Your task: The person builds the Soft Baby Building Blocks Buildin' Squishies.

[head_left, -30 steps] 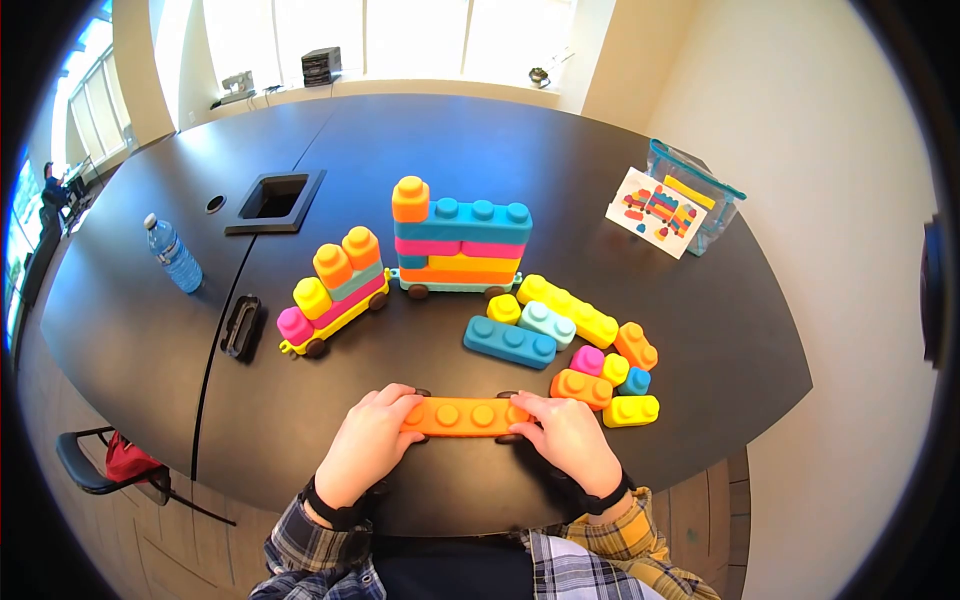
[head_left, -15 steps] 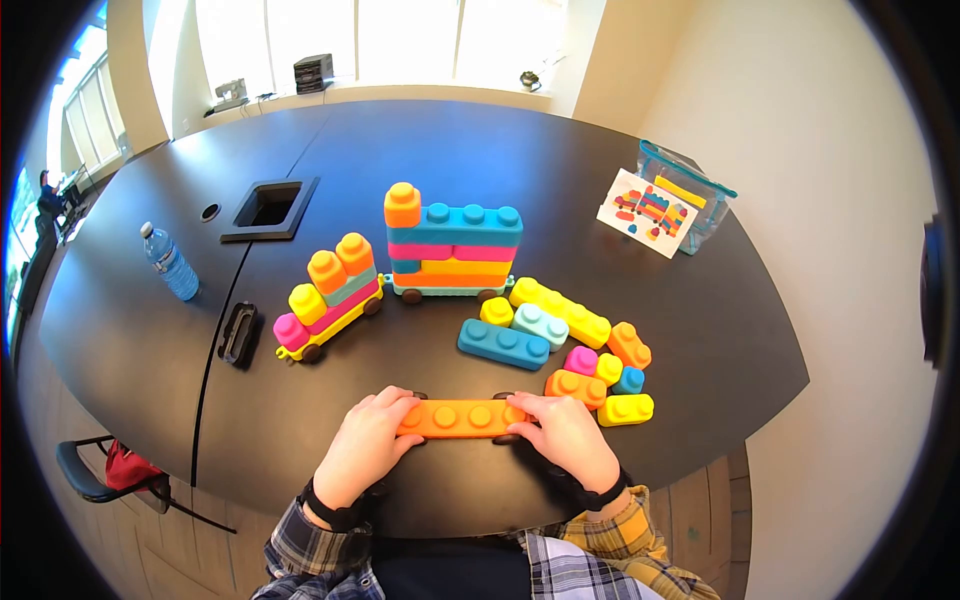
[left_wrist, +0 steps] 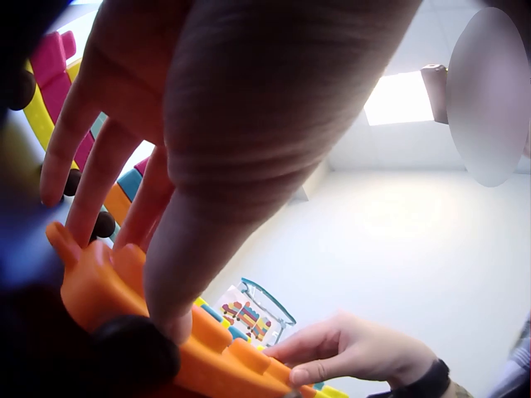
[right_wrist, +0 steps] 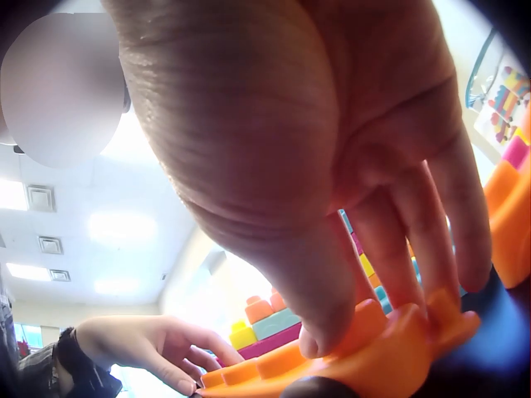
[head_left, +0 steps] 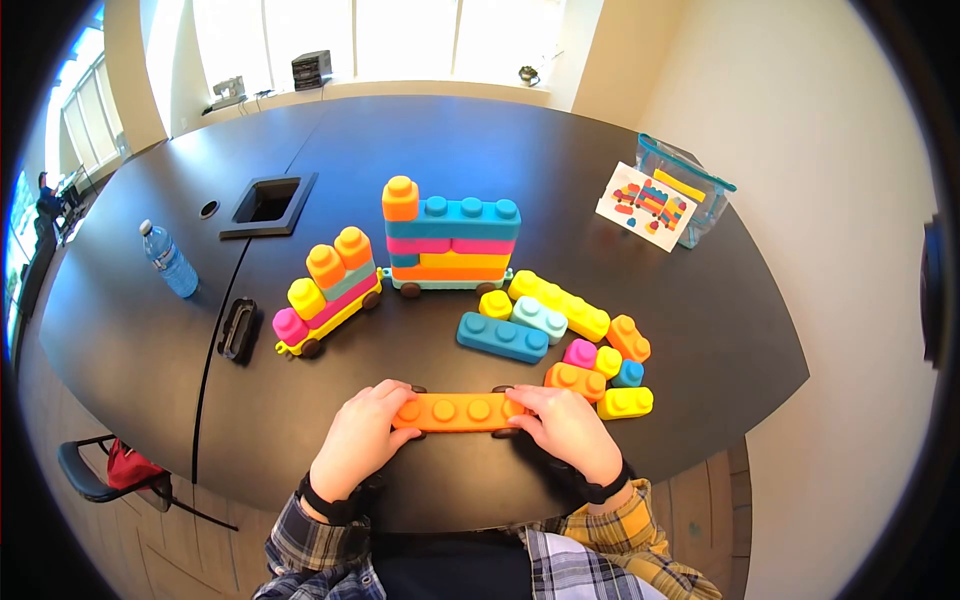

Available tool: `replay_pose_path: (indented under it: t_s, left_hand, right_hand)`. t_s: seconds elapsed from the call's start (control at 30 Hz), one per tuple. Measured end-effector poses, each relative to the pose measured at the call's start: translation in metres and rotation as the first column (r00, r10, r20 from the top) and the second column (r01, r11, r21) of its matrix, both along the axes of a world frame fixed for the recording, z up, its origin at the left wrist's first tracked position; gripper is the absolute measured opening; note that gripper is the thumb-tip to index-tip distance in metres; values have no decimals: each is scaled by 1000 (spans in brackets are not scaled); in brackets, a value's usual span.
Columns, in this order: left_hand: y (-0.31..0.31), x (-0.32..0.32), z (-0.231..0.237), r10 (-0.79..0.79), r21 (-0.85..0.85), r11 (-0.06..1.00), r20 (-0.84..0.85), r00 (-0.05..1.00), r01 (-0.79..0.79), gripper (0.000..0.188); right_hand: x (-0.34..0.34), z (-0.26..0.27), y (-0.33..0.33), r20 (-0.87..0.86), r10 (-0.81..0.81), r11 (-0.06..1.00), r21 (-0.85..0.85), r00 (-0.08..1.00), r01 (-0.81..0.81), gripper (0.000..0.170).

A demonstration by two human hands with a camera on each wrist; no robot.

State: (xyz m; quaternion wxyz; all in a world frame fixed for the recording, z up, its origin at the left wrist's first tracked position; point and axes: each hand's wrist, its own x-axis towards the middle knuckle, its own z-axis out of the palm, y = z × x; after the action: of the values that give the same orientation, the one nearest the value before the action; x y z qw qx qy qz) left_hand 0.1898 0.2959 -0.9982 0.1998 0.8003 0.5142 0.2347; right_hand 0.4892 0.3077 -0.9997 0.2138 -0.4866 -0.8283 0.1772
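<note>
My left hand grips the left end of an orange wheeled toy train base, thumb on the near side and fingers on the far side. At the other end, my right hand pinches the same base. Studs line its top and dark wheels show at its ends; in the right wrist view an orange hook sticks out of one end. Beyond it stands a tall block-stacked car, joined to a yellow-based car with pink, orange and yellow blocks.
Right of the base lie loose blocks: a long blue one, a long yellow one, an orange one and several smaller ones. A picture card leans on a clear bag. A water bottle and a black holder stand left.
The head view has shifted slightly. Both hands keep their grip on the orange base, which stays nearly in place at the table's near side.
</note>
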Motion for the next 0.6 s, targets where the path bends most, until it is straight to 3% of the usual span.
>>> replay_pose_path:
  t_s: [0.13, 0.37, 0.6]
  left_hand:
    - [-5, -1, 6, 50, 84, 995, 6, 999, -51, 46]
    - [-5, -4, 10, 34, 82, 996, -31, 999, -32, 46]
    - [-14, -7, 17, 51, 121, 991, 42, 998, -56, 39]
  right_hand:
    - [9, 9, -3, 5, -40, 995, 90, 999, 39, 39]
    - [30, 22, -10, 21, -63, 994, 87, 998, 61, 39]
    - [44, 43, -11, -39, -157, 982, 102, 987, 161, 39]
